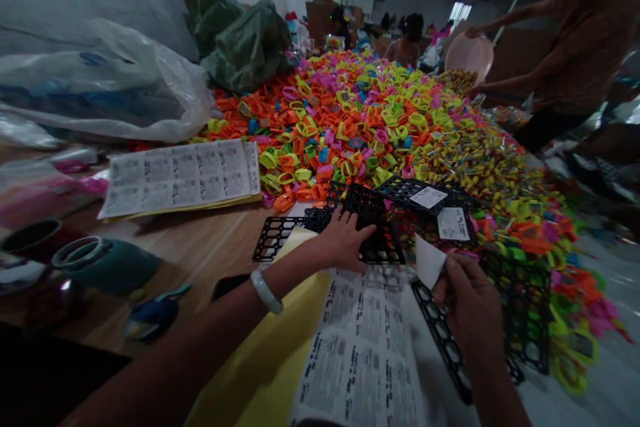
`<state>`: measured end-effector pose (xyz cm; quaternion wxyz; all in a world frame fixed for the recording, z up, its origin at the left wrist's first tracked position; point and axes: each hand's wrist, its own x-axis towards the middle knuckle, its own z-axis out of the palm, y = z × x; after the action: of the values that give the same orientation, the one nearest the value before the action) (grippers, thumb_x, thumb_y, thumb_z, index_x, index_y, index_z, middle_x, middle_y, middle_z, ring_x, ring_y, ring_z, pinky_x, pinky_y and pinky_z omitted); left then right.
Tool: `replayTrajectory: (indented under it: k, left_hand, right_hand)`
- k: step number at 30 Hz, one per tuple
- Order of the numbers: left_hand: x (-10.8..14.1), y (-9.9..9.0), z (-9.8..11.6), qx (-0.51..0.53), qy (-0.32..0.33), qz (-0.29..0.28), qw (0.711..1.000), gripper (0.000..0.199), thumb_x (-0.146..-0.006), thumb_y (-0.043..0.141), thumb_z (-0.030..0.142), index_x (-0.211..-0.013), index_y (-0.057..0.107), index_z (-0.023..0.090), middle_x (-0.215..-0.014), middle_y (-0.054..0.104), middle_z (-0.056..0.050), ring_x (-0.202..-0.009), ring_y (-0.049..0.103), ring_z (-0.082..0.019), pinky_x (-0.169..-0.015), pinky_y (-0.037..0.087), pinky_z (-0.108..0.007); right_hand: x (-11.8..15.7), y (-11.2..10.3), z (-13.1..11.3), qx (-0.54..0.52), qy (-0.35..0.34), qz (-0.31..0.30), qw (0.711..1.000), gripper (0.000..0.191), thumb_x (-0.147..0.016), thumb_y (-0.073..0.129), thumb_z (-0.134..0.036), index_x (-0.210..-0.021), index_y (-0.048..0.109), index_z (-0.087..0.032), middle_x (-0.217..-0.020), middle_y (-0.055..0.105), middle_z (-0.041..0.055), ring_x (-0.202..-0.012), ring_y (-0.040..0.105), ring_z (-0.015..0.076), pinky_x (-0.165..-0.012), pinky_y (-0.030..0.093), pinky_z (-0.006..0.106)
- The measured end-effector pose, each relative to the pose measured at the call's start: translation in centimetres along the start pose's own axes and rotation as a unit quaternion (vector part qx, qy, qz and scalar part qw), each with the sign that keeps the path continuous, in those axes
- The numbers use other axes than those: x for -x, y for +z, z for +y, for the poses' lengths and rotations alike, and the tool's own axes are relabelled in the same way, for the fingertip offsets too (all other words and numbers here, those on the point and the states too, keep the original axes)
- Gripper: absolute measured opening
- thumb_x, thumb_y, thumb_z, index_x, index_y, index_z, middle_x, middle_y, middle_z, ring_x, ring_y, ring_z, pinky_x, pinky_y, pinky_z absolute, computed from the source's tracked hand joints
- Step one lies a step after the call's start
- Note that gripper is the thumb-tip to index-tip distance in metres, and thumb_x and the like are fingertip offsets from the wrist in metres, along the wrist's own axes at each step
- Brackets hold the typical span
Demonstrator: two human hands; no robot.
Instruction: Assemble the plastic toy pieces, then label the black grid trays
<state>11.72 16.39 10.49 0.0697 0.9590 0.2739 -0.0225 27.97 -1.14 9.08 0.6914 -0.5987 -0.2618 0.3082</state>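
Note:
My left hand (345,240) is spread over a black plastic grid tray (385,247), fingers apart, a pale bangle (266,291) on its wrist. Between thumb and fingers of my right hand (467,293) is a white sticker label (429,261), its printed side out of sight. Below my hands lies a sheet of printed labels (357,360) on yellow backing paper (260,347). Under my right hand rests another black grid tray (440,327). Two trays farther out each carry a white label (429,197).
A heap of bright plastic toy watches (345,113) covers the far table. More label sheets (180,177) lie at left, near a teal jar (105,263) and a clear plastic bag (150,87). On the right, a person (575,60) tips a pink basin (470,57) over the heap.

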Motion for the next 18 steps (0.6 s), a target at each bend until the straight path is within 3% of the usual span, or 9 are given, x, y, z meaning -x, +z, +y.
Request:
replayTrajectory:
  k: [3, 5, 7, 10, 12, 13, 15, 18]
  left_hand:
    - [2.5, -3.4, -0.9, 0.180, -0.079, -0.057, 0.979, 0.083, -0.063, 0.059, 0.067, -0.133, 0.044, 0.025, -0.130, 0.052, -0.017, -0.116, 0.048, -0.038, -0.098, 0.032, -0.051]
    - [4.7, -5.0, -1.6, 0.346, -0.119, -0.093, 0.926, 0.072, -0.066, 0.058, 0.066, -0.126, 0.053, 0.027, -0.124, 0.059, -0.010, -0.112, 0.053, -0.032, -0.097, 0.037, -0.042]
    - [7.1, -5.5, -1.9, 0.528, -0.169, -0.102, 0.826, 0.057, -0.072, 0.056, 0.061, -0.116, 0.062, 0.025, -0.109, 0.068, -0.006, -0.100, 0.060, -0.026, -0.089, 0.044, -0.035]
    - [10.4, -4.8, -1.3, 0.747, -0.236, -0.082, 0.616, 0.045, -0.078, 0.054, 0.056, -0.100, 0.068, 0.019, -0.085, 0.072, -0.005, -0.082, 0.065, -0.021, -0.074, 0.049, -0.030]
    - [12.0, -4.0, -0.4, 0.830, -0.229, -0.099, 0.499, 0.047, -0.081, 0.049, 0.056, -0.102, 0.067, 0.018, -0.081, 0.071, -0.006, -0.083, 0.066, -0.022, -0.070, 0.050, -0.031]
    - [12.7, -3.6, 0.0, 0.856, -0.214, -0.115, 0.457, 0.051, -0.082, 0.045, 0.057, -0.106, 0.065, 0.017, -0.081, 0.071, -0.008, -0.086, 0.066, -0.024, -0.071, 0.050, -0.033]
    - [13.6, -2.9, 0.8, 0.886, -0.185, -0.138, 0.401, 0.058, -0.084, 0.038, 0.060, -0.115, 0.060, 0.017, -0.086, 0.071, -0.010, -0.090, 0.066, -0.028, -0.075, 0.050, -0.039]
    - [14.4, -2.1, 1.3, 0.903, -0.172, -0.137, 0.370, 0.062, -0.083, 0.036, 0.061, -0.123, 0.054, 0.017, -0.089, 0.071, -0.011, -0.090, 0.066, -0.029, -0.079, 0.049, -0.044]
  right_hand:
    - [-0.1, -0.1, 0.1, -0.004, -0.011, 0.015, 1.000, 0.023, -0.082, 0.059, -0.041, -0.086, 0.056, -0.019, -0.041, 0.053, -0.0060, -0.036, 0.043, 0.0059, -0.039, 0.032, 0.013]
    - [0.0, 0.2, 0.2, 0.008, -0.026, 0.015, 1.000, 0.023, -0.083, 0.058, -0.041, -0.087, 0.055, -0.019, -0.043, 0.054, -0.0057, -0.037, 0.045, 0.0067, -0.040, 0.035, 0.014]
    - [0.3, 1.0, 0.3, 0.030, -0.049, 0.003, 0.998, 0.021, -0.084, 0.056, -0.040, -0.088, 0.055, -0.019, -0.044, 0.056, -0.0055, -0.039, 0.048, 0.0072, -0.043, 0.038, 0.015]
    - [0.7, 2.6, 0.6, 0.069, -0.094, -0.029, 0.993, 0.018, -0.086, 0.054, -0.037, -0.087, 0.055, -0.019, -0.047, 0.057, -0.0055, -0.043, 0.051, 0.0076, -0.047, 0.042, 0.017]
    - [0.8, 3.6, 0.8, 0.097, -0.134, -0.058, 0.984, 0.015, -0.087, 0.052, -0.034, -0.089, 0.056, -0.019, -0.050, 0.057, -0.0054, -0.045, 0.054, 0.0083, -0.049, 0.045, 0.018]
    - [0.9, 4.0, 0.8, 0.117, -0.159, -0.076, 0.977, 0.014, -0.087, 0.051, -0.033, -0.090, 0.057, -0.020, -0.053, 0.058, -0.0050, -0.047, 0.055, 0.0085, -0.050, 0.046, 0.019]
    - [0.8, 4.7, 0.8, 0.171, -0.215, -0.108, 0.955, 0.015, -0.087, 0.050, -0.028, -0.096, 0.060, -0.021, -0.060, 0.061, -0.0036, -0.049, 0.057, 0.0085, -0.052, 0.048, 0.019]
    - [0.4, 5.2, 0.4, 0.238, -0.299, -0.148, 0.912, 0.019, -0.087, 0.049, -0.023, -0.102, 0.061, -0.023, -0.083, 0.070, 0.0011, -0.057, 0.063, 0.0093, -0.056, 0.051, 0.021]
